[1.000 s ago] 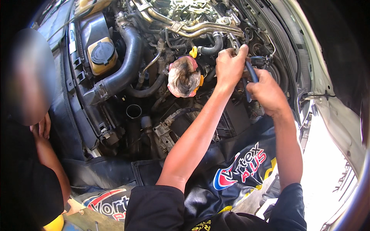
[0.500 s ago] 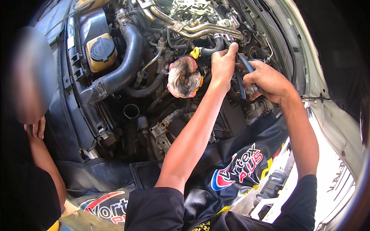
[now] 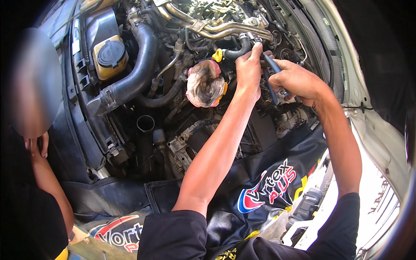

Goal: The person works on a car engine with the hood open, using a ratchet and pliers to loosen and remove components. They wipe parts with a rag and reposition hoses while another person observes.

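Observation:
My right hand (image 3: 299,82) grips pliers with long dark blue-grey handles (image 3: 273,63). The handles stand apart, one under my thumb side and the other lower, by my curled fingers. Close on the left, my left hand (image 3: 249,71) is closed at the pliers' head, thumb pointing up. Its fingers are hidden, and so is whatever they hold. A curved black rubber hose (image 3: 238,53) with a clamp at its upper end runs right beside my left thumb. The jaws are mostly hidden behind my hands.
Metal pipes (image 3: 212,31) cross the engine above my hands. A yellow-handled dipstick (image 3: 217,55) and a stained cloth bundle (image 3: 203,84) lie to the left. Further left are a thick black hose (image 3: 145,56) and a capped reservoir (image 3: 110,54). Another person's arm (image 3: 50,173) rests at the far left.
My right hand and the pliers have shifted slightly up and left, closer to my left hand. My left hand keeps its grip in nearly the same place.

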Motion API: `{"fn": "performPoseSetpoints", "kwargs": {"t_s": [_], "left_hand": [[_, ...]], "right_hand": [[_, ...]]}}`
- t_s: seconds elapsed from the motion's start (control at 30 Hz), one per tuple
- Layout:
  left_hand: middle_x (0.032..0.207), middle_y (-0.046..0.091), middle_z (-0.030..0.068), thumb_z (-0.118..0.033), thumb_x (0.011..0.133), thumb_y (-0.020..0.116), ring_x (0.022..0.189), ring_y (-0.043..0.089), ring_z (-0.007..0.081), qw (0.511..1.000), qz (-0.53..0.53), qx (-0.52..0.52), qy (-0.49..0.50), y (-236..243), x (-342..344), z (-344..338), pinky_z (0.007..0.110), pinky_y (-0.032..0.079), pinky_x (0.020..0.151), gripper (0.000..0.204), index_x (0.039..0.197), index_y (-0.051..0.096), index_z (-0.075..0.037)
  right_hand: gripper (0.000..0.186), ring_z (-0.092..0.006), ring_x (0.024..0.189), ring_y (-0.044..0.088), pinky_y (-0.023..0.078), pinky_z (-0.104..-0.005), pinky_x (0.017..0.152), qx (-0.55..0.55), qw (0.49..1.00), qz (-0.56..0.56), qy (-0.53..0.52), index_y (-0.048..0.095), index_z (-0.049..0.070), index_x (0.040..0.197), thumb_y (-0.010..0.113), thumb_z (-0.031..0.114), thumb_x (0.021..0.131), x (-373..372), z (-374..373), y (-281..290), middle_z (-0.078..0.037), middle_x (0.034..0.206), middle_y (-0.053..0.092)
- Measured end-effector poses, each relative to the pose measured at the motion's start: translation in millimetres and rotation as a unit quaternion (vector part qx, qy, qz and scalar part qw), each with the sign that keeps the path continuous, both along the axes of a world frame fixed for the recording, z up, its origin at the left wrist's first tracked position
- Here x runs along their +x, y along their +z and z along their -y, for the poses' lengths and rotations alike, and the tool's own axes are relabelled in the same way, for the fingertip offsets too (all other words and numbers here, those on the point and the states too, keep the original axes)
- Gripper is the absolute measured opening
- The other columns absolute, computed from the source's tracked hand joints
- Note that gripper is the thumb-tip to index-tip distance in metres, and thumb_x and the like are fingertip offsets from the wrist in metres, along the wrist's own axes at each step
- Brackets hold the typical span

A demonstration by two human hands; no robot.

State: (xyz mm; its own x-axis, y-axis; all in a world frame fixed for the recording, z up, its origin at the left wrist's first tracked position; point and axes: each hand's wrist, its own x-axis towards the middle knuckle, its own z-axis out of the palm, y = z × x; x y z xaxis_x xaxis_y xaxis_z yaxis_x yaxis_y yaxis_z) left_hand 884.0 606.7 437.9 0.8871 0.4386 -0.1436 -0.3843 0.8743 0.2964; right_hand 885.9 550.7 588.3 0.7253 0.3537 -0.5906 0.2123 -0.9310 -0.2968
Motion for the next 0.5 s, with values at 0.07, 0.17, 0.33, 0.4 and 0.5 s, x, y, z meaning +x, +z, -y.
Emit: {"fn": "performPoseSetpoints", "kwargs": {"t_s": [0.07,0.17,0.33,0.4,0.5], "left_hand": [[0.113,0.071,0.0205,-0.035,0.103,0.063,0.094,0.072,0.0239,1.000,0.003,-0.003,0.000,0,0,1,0.037,0.059,0.083,0.048,0.117,0.062,0.011],[0.112,0.072,0.0200,-0.035,0.103,0.063,0.093,0.072,0.0235,1.000,0.007,-0.006,0.000,0,1,2,0.037,0.059,0.083,0.048,0.117,0.063,0.011],[0.109,0.073,0.0200,-0.033,0.103,0.063,0.092,0.073,0.0235,1.000,0.014,0.002,0.006,-4,3,1,0.037,0.059,0.083,0.044,0.114,0.063,0.010],[0.108,0.073,0.0206,-0.031,0.104,0.062,0.092,0.073,0.0238,1.000,0.021,0.006,0.007,-4,4,2,0.037,0.059,0.083,0.042,0.113,0.063,0.009],[0.097,0.074,0.0165,-0.030,0.105,0.061,0.085,0.073,0.0201,0.998,0.048,-0.023,0.019,-5,8,4,0.033,0.058,0.076,0.038,0.107,0.067,0.007]], "right_hand": [[0.030,-0.0167,0.078,0.049,0.043,-0.0356,0.062,-0.003,1.000,0.007,0.004,0.061,0.008,0.104,0.057,0.014,0.075,-3,-2,1,-0.004,0.087,0.052],[0.032,-0.0173,0.080,0.050,0.045,-0.0369,0.066,0.003,1.000,0.008,-0.002,0.060,0.008,0.108,0.057,0.014,0.077,-8,-6,7,-0.004,0.091,0.055],[0.040,-0.0190,0.085,0.055,0.048,-0.0403,0.069,0.016,0.999,0.030,-0.004,0.059,0.007,0.120,0.056,0.015,0.081,-7,-1,-5,-0.006,0.096,0.059],[0.044,-0.0198,0.085,0.057,0.048,-0.0404,0.069,0.017,0.998,0.063,0.000,0.058,0.006,0.125,0.056,0.015,0.082,-10,3,-8,-0.007,0.095,0.059],[0.044,-0.0202,0.082,0.059,0.048,-0.0407,0.068,-0.045,0.996,0.082,0.012,0.058,0.004,0.127,0.053,0.015,0.085,-3,1,-16,-0.008,0.092,0.059]]}}
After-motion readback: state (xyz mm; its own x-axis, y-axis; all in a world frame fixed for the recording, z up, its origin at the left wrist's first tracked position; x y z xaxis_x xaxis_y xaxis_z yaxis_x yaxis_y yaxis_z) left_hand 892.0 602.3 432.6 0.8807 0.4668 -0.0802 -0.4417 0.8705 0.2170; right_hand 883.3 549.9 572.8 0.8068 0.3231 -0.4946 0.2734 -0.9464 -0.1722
